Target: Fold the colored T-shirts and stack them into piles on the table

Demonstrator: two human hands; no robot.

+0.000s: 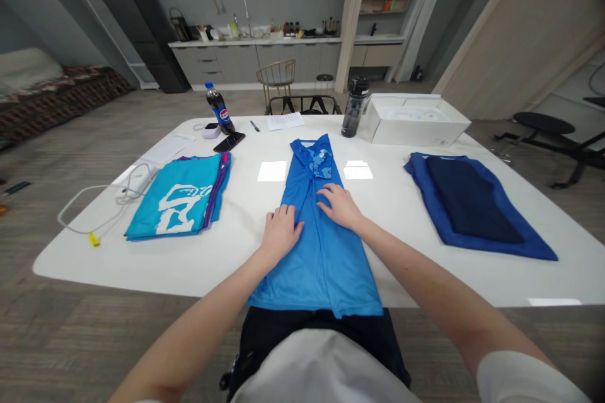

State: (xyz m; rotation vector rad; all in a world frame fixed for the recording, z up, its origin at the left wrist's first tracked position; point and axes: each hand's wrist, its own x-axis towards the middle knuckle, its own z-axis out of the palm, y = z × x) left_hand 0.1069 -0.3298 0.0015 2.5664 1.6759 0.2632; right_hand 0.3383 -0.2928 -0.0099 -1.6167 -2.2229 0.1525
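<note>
White table (pixel 241 220): blue shirt (pixel 324 258), long axis near-to-far, hem (pixel 302 305) nearest, collar (pixel 308 141) apparently farthest; both hands (pixel 282 228) (pixel 341 206) loosely spread on it.

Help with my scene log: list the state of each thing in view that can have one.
Light-blue garment: folded narrow, creased
Left hand: palm down on it
Right hand: palm down on it
Teal stack: folded
Navy garment: folded
Royal-blue garment: folded, underneath
Cola bottle: capped, standing
Black bottle: lidded, standing
Phone: lying flat
White box: open-topped
Cable: loosely looped
Pen: lying flat
Fridge: shut
Drawers: shut
</note>
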